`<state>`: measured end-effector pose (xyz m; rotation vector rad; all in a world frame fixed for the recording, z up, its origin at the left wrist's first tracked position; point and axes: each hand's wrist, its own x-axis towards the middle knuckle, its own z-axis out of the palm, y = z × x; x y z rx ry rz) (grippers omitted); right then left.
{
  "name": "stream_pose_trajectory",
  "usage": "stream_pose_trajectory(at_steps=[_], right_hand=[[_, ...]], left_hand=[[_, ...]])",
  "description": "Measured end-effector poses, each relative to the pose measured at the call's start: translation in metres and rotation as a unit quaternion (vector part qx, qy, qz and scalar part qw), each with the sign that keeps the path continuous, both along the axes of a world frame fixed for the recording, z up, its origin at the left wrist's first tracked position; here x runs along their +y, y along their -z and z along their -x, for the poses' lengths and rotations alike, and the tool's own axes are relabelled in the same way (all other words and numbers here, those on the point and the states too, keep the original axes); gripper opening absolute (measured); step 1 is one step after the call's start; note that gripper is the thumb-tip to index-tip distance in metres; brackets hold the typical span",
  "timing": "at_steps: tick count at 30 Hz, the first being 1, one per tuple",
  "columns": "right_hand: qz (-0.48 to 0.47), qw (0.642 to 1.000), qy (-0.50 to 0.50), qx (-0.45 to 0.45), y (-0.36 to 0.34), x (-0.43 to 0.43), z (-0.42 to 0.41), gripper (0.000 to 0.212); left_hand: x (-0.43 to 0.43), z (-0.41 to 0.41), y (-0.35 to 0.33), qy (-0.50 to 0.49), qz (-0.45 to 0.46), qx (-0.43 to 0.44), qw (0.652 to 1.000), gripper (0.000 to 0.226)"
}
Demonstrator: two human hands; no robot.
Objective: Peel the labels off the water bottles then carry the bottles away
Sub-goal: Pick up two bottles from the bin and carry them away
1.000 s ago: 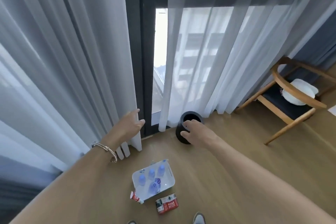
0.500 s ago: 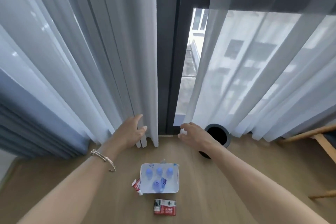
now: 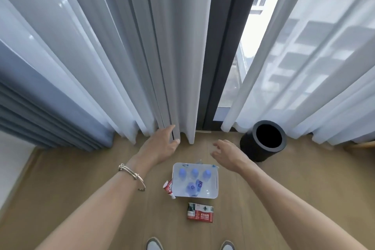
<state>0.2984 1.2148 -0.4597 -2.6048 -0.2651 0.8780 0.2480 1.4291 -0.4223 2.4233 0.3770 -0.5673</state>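
Now the right hand [image 3: 227, 154] has come off the black bin [image 3: 248, 145], over whose mouth it hung a second ago, and hovers with fingers loosely spread and holding nothing above the far right corner of the white tray [image 3: 216, 181]; the left hand [image 3: 162, 144] stays at the hem of the curtain [image 3: 172, 67], fingers fairly straight and touching the cloth, gripping nothing that I can see; the water bottles [image 3: 194, 172] stand blue-capped in the tray on the floor, just below both hands; a red label [image 3: 199, 212] lies flat near the tray, another [image 3: 168, 187] curls against its left wall; so I judge the peeling largely done and the reach is turning toward lifting the tray.
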Motion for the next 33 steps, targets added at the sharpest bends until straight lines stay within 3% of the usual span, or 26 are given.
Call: stream_pose_trajectory(at_steps=[15, 21, 26, 33], right_hand=[[0.046, 0.995, -0.027, 0.08, 0.27, -0.007, 0.022, 0.05], [0.046, 0.99, -0.012, 0.132, 0.385, -0.01, 0.046, 0.052], [0.02, 0.988, -0.003, 0.152, 0.46, -0.011, 0.058, 0.068], [-0.024, 0.989, 0.0, 0.144, 0.529, 0.0, 0.047, 0.076]], left_hand=[[-0.008, 0.022, 0.273, -0.005, -0.002, 0.106, 0.994, 0.059], [-0.016, 0.034, 0.385, -0.102, 0.052, 0.139, 0.984, 0.055], [-0.022, 0.039, 0.485, -0.141, 0.097, 0.138, 0.976, 0.059], [-0.036, 0.022, 0.538, -0.157, 0.061, 0.142, 0.975, 0.07]])
